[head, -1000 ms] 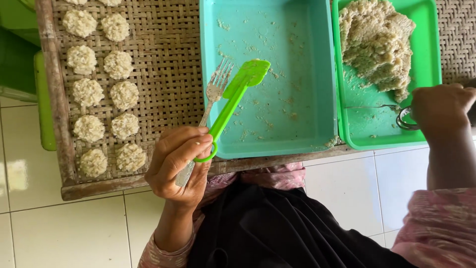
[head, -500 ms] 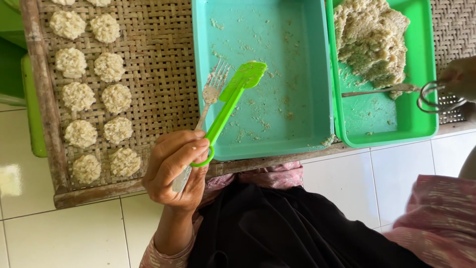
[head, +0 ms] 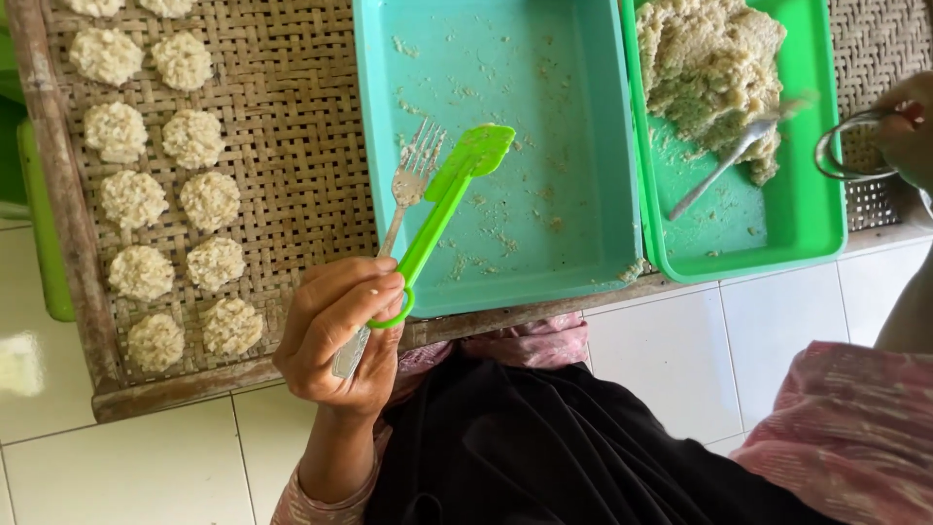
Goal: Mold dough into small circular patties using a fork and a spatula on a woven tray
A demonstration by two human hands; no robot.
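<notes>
Green plastic tongs (head: 450,204) and metal fork (head: 400,216) gripped together in left hand (head: 340,331), fingers curled shut around both handles, thumb over the tongs' loop end. Both tools angled up and to the right, tips hovering over the teal tray (head: 573,224). Tongs closed, fork tines just beside the tongs' paddle end. Teal tray mostly bare, scattered crumbs (head: 486,243) on its floor.

Right hand (head: 909,126) at far right edge, partly cut off, fingers pinched on a round metal ring mould (head: 844,151); held above the woven surface, apart from the trays.

Green tray (head: 807,209) touching the teal tray's right wall, holding a heap of pale grainy dough (head: 714,68). Metal spoon (head: 729,160) lying in it, bowl end against the dough, handle pointing down-left.

Woven bamboo drying tray (head: 292,146) left of teal tray, wooden frame, two columns of round pale patties (head: 160,194). White tiled floor (head: 146,467) below. Black cloth and pink patterned fabric on lap (head: 583,437).
</notes>
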